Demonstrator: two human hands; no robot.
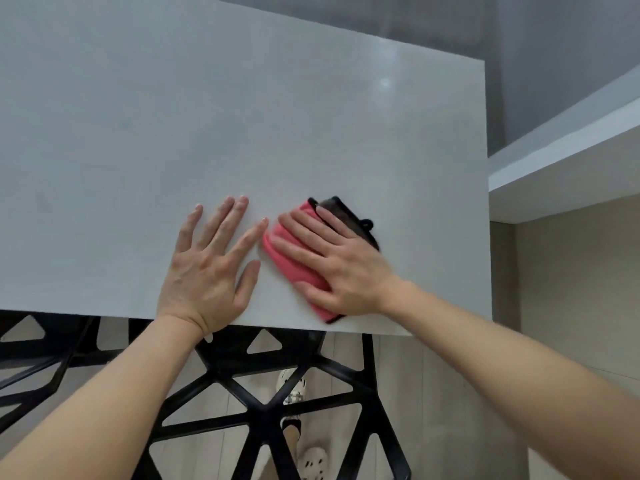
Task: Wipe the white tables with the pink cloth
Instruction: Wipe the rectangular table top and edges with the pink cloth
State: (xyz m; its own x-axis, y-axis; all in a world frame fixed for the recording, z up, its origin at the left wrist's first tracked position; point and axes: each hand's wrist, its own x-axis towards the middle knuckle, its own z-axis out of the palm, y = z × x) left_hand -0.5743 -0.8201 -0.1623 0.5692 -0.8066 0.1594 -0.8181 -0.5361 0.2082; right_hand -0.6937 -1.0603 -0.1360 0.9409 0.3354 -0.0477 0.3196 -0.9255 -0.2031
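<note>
right hand (337, 261) flat, fingers straight, pressing pink cloth (294, 258) | left hand (211, 261) spread flat on white table (173, 116)

The white table (173, 116) lies open ahead of me and far off to my left, so a hand can sweep there freely. My left hand (207, 265) lies flat just beside the pink cloth (289, 266), barring its way leftward. To the right the top ends; across a gap stands a second white table (561, 157). A black chair (263, 393) sits under the near edge.
</note>
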